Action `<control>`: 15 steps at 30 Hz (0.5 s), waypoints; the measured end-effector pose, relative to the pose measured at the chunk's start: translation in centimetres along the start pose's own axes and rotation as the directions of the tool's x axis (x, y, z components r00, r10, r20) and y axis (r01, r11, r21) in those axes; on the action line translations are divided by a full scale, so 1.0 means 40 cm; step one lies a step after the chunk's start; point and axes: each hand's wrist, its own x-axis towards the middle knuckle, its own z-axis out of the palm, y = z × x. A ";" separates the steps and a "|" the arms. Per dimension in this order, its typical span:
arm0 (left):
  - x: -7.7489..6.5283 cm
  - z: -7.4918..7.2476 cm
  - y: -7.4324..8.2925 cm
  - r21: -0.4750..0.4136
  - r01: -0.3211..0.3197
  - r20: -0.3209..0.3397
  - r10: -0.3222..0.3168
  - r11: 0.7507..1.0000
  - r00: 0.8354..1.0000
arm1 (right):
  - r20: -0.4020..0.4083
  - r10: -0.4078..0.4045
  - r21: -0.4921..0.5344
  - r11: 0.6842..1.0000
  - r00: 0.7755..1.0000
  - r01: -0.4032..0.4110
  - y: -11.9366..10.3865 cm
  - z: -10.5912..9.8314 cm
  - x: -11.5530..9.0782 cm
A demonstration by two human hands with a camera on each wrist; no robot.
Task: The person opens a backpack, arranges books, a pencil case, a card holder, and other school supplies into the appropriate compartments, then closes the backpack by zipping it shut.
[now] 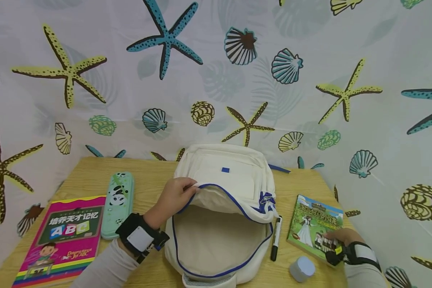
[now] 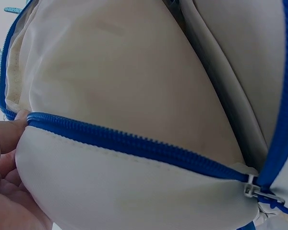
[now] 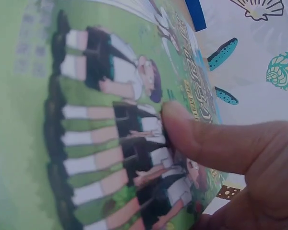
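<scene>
A white backpack (image 1: 234, 162) with blue zipper edging lies in the middle of the table, its main compartment unzipped and gaping. My left hand (image 1: 171, 202) pinches the edge of its front flap at the left and holds it raised; the left wrist view shows the thumb right at the blue zipper (image 2: 134, 143). At the right, my right hand (image 1: 345, 236) grips the right edge of a green picture book (image 1: 304, 228). Its thumb (image 3: 197, 139) presses on the cover, while the other fingers are mostly hidden behind the book.
A pink ABC book (image 1: 66, 240) and a mint panda pencil case (image 1: 118, 204) lie left of the backpack. Between backpack and green book are a black-and-white marker (image 1: 276, 238) and a small pale-blue round container (image 1: 302, 269). A starfish-patterned cloth (image 1: 216, 80) hangs behind the table.
</scene>
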 end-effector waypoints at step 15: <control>-0.006 0.009 -0.002 -0.002 -0.008 0.004 0.008 1.000 1.000 | 0.119 -0.158 0.200 0.971 0.980 0.133 0.072 -0.024 0.025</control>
